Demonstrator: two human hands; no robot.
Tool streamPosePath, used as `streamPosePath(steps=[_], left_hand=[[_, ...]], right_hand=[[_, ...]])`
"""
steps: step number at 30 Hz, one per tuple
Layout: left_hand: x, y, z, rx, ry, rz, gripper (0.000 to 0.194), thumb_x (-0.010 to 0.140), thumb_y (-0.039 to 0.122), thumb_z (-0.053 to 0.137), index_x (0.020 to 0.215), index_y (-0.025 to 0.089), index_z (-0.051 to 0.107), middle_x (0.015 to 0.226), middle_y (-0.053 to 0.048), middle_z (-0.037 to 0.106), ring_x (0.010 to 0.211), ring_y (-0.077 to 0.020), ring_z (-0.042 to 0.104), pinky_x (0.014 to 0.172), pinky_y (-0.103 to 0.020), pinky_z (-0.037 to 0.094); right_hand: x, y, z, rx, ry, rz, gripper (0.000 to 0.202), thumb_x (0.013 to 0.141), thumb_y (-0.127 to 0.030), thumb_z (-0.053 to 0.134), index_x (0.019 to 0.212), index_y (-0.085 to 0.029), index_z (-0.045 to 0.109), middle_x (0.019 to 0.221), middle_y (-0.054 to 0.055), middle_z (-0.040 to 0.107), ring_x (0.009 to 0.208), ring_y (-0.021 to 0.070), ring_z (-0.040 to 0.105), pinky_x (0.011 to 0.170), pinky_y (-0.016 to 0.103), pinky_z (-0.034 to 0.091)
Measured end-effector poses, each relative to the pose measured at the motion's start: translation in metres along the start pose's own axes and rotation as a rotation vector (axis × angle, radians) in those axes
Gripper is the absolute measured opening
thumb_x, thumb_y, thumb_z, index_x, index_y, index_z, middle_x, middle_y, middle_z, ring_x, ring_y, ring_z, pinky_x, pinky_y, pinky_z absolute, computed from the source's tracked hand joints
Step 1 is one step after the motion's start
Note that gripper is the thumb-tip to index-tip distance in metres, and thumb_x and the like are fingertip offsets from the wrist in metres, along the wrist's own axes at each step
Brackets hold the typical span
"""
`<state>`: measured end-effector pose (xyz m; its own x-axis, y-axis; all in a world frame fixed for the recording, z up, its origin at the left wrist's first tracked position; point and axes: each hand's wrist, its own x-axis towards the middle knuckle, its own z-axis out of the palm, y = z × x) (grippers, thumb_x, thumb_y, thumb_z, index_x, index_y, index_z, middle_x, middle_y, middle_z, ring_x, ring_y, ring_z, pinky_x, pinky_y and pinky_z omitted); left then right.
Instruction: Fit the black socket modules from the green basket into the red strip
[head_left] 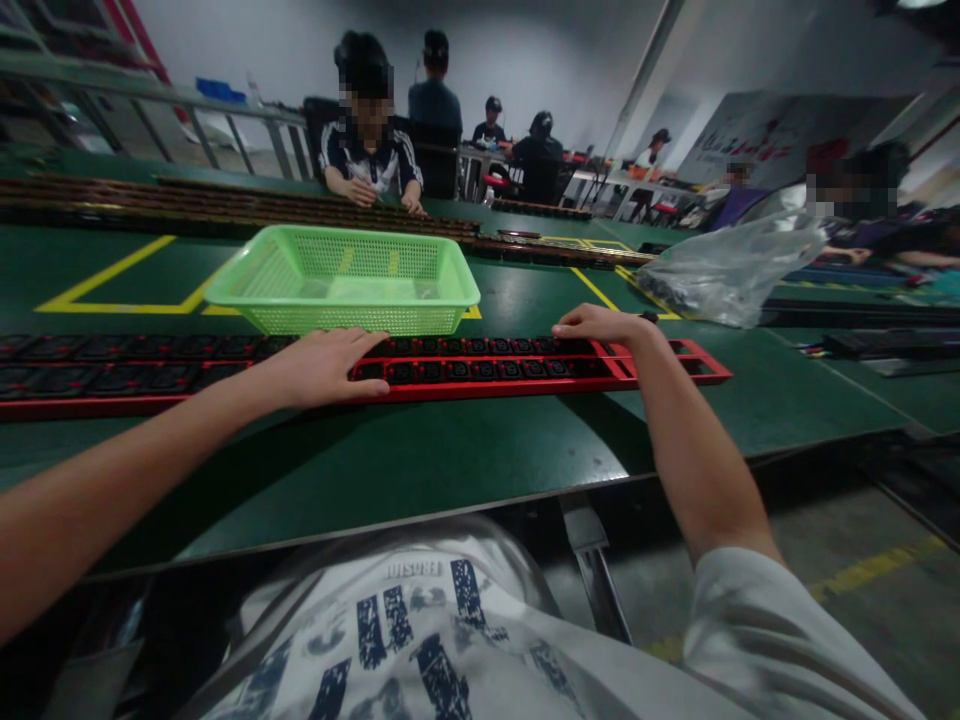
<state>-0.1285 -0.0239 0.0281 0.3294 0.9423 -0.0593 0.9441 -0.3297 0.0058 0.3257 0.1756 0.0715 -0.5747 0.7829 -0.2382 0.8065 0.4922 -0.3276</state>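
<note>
A long red socket strip [480, 390] with two rows of black sockets lies across the green table in front of me. My left hand [334, 368] spans it, thumb along the near edge and fingers over the far edge, closed around the strip. Over the far row, near the strip's right end, is my right hand [596, 324]. Its fingers are bent and close together, with the tips at the last sockets; whether something small is between them is hidden. Right of the sockets, the red frame [694, 362] has open cut-outs.
A light green plastic basket [345, 300] stands just behind the strip. Further right lies a clear plastic bag [739, 265]. Long dark strips [225, 205] run along the far side, where a co-worker [371, 150] sits. Yellow tape lines [120, 308] mark the tabletop.
</note>
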Motion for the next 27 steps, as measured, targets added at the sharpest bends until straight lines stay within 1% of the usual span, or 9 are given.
streamPosePath(steps=[3, 5, 10, 13, 16, 19, 23, 27], left_hand=[[0.0, -0.002, 0.001, -0.007, 0.011, -0.002, 0.098, 0.1, 0.079, 0.04, 0.171, 0.011, 0.041, 0.162, -0.022, 0.06, 0.146, -0.0407, 0.06, 0.121, -0.05, 0.045], [0.0, -0.002, 0.0, -0.006, 0.007, -0.007, 0.098, 0.1, 0.08, 0.039, 0.171, 0.012, 0.041, 0.162, -0.022, 0.06, 0.146, -0.0407, 0.06, 0.122, -0.049, 0.045], [0.0, -0.002, -0.002, 0.002, -0.009, -0.002, 0.099, 0.101, 0.08, 0.037, 0.172, 0.011, 0.039, 0.163, -0.023, 0.058, 0.147, -0.0408, 0.059, 0.123, -0.049, 0.044], [0.0, -0.002, -0.001, -0.003, -0.007, 0.003, 0.1, 0.1, 0.08, 0.036, 0.172, 0.01, 0.039, 0.163, -0.023, 0.058, 0.147, -0.0413, 0.058, 0.122, -0.051, 0.045], [0.0, -0.002, 0.001, -0.007, -0.014, 0.002, 0.101, 0.1, 0.08, 0.035, 0.172, 0.009, 0.037, 0.164, -0.024, 0.057, 0.147, -0.0417, 0.058, 0.121, -0.054, 0.045], [0.001, -0.002, 0.001, -0.002, -0.018, 0.003, 0.1, 0.101, 0.078, 0.034, 0.173, 0.009, 0.036, 0.164, -0.025, 0.056, 0.148, -0.0416, 0.057, 0.122, -0.055, 0.045], [0.001, -0.001, -0.001, -0.001, -0.016, 0.008, 0.101, 0.101, 0.079, 0.034, 0.172, 0.007, 0.037, 0.163, -0.025, 0.057, 0.148, -0.0421, 0.057, 0.123, -0.055, 0.044], [0.001, -0.001, -0.001, -0.013, -0.011, 0.003, 0.098, 0.101, 0.076, 0.037, 0.172, 0.008, 0.038, 0.162, -0.024, 0.058, 0.147, -0.042, 0.058, 0.122, -0.054, 0.045]], right_hand=[[0.002, -0.009, 0.004, -0.012, -0.046, -0.018, 0.074, 0.072, -0.094, 0.069, 0.079, -0.02, 0.073, 0.078, 0.004, 0.065, 0.076, 0.0209, 0.055, 0.072, 0.036, 0.041], [0.004, -0.01, 0.004, -0.004, -0.04, -0.02, 0.073, 0.07, -0.092, 0.07, 0.081, -0.02, 0.075, 0.08, 0.004, 0.067, 0.076, 0.0213, 0.056, 0.073, 0.036, 0.042], [0.006, -0.006, 0.004, 0.005, -0.027, -0.022, 0.07, 0.07, -0.09, 0.07, 0.082, -0.021, 0.076, 0.082, 0.005, 0.07, 0.076, 0.0216, 0.058, 0.072, 0.036, 0.042], [0.008, -0.006, 0.004, -0.041, -0.03, -0.01, 0.07, 0.07, -0.091, 0.07, 0.08, -0.021, 0.076, 0.078, 0.003, 0.068, 0.074, 0.0204, 0.056, 0.07, 0.036, 0.041], [0.007, -0.005, 0.004, -0.054, -0.027, -0.01, 0.071, 0.073, -0.09, 0.068, 0.079, -0.02, 0.075, 0.076, 0.003, 0.067, 0.073, 0.0201, 0.054, 0.071, 0.036, 0.041], [0.006, -0.002, 0.003, -0.024, -0.037, -0.026, 0.068, 0.074, -0.087, 0.069, 0.082, -0.02, 0.077, 0.08, 0.005, 0.07, 0.078, 0.0219, 0.058, 0.074, 0.036, 0.043], [0.005, 0.004, 0.001, 0.026, -0.049, -0.028, 0.065, 0.072, -0.082, 0.072, 0.087, -0.019, 0.081, 0.086, 0.006, 0.074, 0.084, 0.0244, 0.063, 0.078, 0.037, 0.047], [0.007, 0.006, 0.002, 0.025, -0.041, -0.004, 0.061, 0.071, -0.08, 0.073, 0.084, -0.02, 0.08, 0.082, 0.005, 0.073, 0.08, 0.0232, 0.062, 0.074, 0.036, 0.045]])
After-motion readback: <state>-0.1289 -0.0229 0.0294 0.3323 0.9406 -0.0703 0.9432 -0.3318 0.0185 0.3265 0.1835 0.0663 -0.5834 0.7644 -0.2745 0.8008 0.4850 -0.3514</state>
